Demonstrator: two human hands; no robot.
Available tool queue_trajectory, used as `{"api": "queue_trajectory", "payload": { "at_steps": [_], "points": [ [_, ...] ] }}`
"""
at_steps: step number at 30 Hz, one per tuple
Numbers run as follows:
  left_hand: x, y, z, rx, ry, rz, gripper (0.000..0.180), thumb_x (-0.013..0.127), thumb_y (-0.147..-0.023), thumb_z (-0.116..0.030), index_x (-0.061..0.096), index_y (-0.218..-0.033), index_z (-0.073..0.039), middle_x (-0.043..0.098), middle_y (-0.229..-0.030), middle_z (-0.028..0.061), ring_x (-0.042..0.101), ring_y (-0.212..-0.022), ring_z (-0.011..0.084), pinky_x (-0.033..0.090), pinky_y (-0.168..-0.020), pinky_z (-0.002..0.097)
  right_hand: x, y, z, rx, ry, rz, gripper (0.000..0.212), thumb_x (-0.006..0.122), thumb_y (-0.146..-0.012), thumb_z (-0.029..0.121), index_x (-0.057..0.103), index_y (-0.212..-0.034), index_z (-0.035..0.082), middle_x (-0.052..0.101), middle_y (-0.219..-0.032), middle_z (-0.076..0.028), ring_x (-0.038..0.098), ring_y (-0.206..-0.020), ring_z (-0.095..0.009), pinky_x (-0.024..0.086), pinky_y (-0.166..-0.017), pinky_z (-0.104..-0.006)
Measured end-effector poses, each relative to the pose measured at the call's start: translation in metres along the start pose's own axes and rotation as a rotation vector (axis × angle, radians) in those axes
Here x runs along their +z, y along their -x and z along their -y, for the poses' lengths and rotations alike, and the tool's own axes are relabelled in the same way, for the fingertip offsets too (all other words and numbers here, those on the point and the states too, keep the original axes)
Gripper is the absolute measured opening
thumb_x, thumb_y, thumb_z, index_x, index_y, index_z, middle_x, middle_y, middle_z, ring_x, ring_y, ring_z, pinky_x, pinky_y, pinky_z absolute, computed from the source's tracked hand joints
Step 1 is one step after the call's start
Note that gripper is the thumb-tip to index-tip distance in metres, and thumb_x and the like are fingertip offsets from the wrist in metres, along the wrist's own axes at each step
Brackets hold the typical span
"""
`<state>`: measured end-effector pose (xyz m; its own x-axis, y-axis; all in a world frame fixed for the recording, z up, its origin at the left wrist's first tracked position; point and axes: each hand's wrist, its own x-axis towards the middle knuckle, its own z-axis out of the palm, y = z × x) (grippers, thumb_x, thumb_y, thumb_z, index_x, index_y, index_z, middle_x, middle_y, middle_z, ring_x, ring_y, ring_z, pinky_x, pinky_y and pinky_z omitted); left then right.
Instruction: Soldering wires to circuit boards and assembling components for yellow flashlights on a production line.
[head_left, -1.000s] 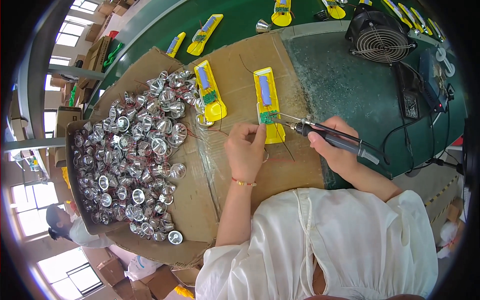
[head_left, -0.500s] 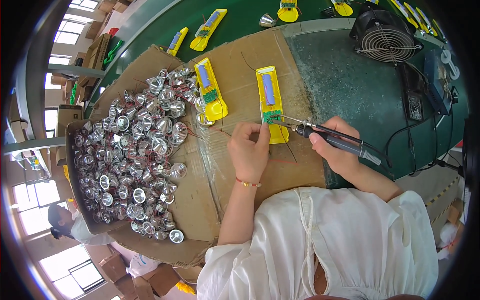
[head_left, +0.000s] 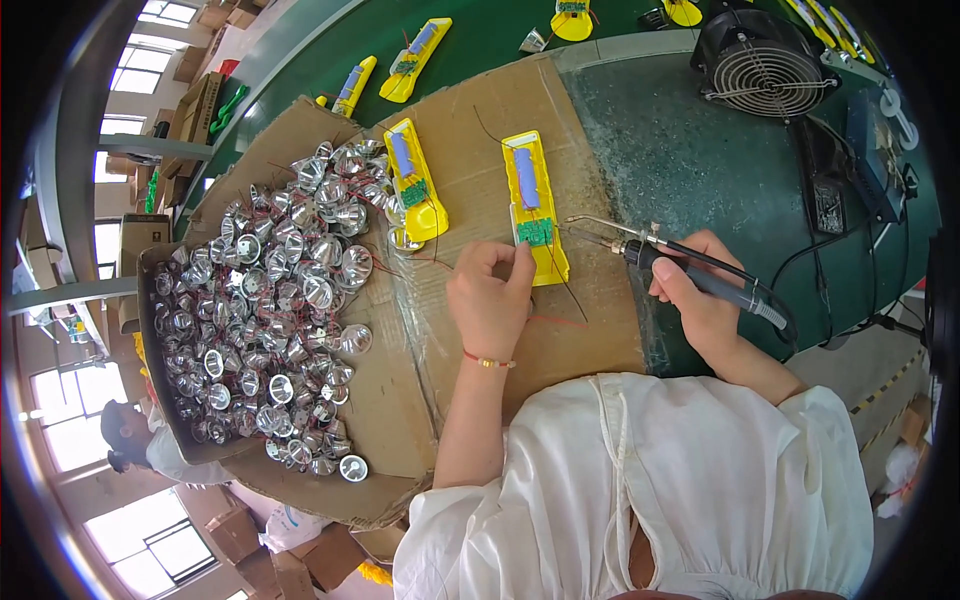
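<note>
Head view: left hand (head_left: 490,300) pinches a thin wire at the yellow casing (head_left: 535,205) on cardboard (head_left: 590,330); right hand (head_left: 700,300) grips a soldering iron (head_left: 690,265). Silver reflectors (head_left: 265,320) crowd the left; a black fan (head_left: 765,60) stands on the counter (head_left: 700,150) behind.

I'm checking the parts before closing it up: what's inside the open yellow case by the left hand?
Inside the yellow case lie a blue cell and a small green circuit board with thin wires. The left hand covers its lower corner, hiding what is there.
</note>
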<state>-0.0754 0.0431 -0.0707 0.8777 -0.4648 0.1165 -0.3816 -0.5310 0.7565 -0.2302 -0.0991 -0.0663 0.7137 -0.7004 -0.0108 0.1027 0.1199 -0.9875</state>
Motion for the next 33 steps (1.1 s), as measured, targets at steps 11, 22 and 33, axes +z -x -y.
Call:
{"api": "queue_trajectory", "payload": {
  "at_steps": [11,22,33],
  "points": [
    [-0.01,0.045,0.003,0.652,-0.297,0.192,0.018,0.074,-0.062,-0.018,0.066,-0.077,-0.014,0.051,-0.106,0.0056,0.04,-0.113,0.0322,0.032,-0.09,0.0441,-0.01,0.006,0.002,0.044,0.009,-0.006,0.013,0.063,-0.079,0.008,0.053,-0.082,0.0,0.059,-0.065,-0.006,0.055,-0.057,-0.008,0.043,-0.049,-0.0201],
    [-0.014,0.042,0.005,0.7,-0.427,0.156,0.013,0.073,-0.063,-0.014,0.063,-0.071,-0.012,0.051,-0.099,0.0047,0.041,-0.111,0.0314,0.032,-0.091,0.045,-0.004,0.004,0.004,0.047,0.012,0.055,0.013,0.063,-0.078,0.007,0.053,-0.084,0.0,0.059,-0.068,-0.006,0.056,-0.059,-0.008,0.043,-0.051,-0.0201],
    [-0.017,0.015,0.0,0.154,0.06,0.103,0.01,0.07,-0.066,-0.005,0.061,-0.069,-0.003,0.054,-0.085,0.0084,0.049,-0.084,0.0249,0.04,-0.075,0.0333,0.003,0.004,0.006,-0.114,0.273,0.093,0.014,0.065,-0.077,0.009,0.055,-0.081,0.001,0.059,-0.068,-0.002,0.051,-0.058,-0.004,0.041,-0.051,-0.0194]
  ]
}}
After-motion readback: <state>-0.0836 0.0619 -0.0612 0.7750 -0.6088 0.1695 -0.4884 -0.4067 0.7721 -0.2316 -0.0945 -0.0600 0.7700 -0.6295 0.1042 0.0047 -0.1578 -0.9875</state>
